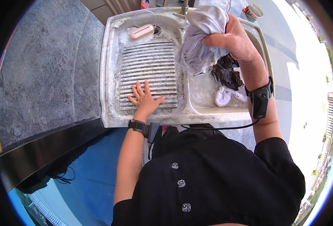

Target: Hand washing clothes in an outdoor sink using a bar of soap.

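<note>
My right hand grips a bunched, pale grey-white cloth, held up over the divider of a worn laundry sink. My left hand rests with spread fingers on the lower part of the ribbed washboard in the sink's left side. Above the ribs lies a beige scrub brush, bristles partly visible, beside the drain. In the right basin, partly behind my right forearm, are a dark wet cloth and a small white cloth.
A metal faucet stands at the sink's back edge, partly behind the raised cloth. A clear round lid lies near the back left corner. Beyond the right rim is a lidded tub. A grey stone-like surface adjoins the left side.
</note>
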Tool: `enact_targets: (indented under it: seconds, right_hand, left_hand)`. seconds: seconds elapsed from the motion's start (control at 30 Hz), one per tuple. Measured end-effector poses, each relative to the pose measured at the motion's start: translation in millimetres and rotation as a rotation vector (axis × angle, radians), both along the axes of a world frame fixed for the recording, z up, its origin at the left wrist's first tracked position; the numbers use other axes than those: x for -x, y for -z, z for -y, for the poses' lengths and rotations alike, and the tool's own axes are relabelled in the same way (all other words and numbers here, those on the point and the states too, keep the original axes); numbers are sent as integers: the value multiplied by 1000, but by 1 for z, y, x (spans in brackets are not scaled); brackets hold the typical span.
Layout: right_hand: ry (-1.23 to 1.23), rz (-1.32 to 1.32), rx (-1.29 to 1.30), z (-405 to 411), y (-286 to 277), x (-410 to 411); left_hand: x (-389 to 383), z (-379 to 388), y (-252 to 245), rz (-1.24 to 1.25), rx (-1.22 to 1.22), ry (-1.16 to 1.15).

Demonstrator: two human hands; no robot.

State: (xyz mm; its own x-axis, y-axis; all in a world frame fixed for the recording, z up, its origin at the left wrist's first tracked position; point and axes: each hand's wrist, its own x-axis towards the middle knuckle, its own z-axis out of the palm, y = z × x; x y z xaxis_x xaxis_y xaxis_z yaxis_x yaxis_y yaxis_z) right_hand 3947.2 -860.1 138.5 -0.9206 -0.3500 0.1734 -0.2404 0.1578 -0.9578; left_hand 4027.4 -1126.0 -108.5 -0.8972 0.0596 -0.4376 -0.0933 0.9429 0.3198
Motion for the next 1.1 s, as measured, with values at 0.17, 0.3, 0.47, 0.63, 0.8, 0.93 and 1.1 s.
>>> enact_targets:
  seconds: [0.17,0.3,0.47,0.63,0.8,0.93,1.1]
  right_hand:
    - [-68,-176,-82,70,-13,-8]
    - [-315,-411,-744,119,64,-9]
    - [-65,-243,-821,65,141,50]
    - [487,-364,-1019,29,166,138]
    - [483,-359,-1224,18,184,203]
    - [484,-523,-1194,14,209,225]
    - [839,-264,-803,-30,237,227]
  left_hand:
    - [0,27,32,-200,-292,-202]
    - [6,56,41,-299,-921,-504]
    - [10,69,4,-233,-1165,-672]
    - [-4,86,10,-259,-935,-635]
    - [-4,82,-11,-240,-838,-643]
    - [10,81,-18,-366,-760,-639]
    - [58,52,-33,-419,-573,-540]
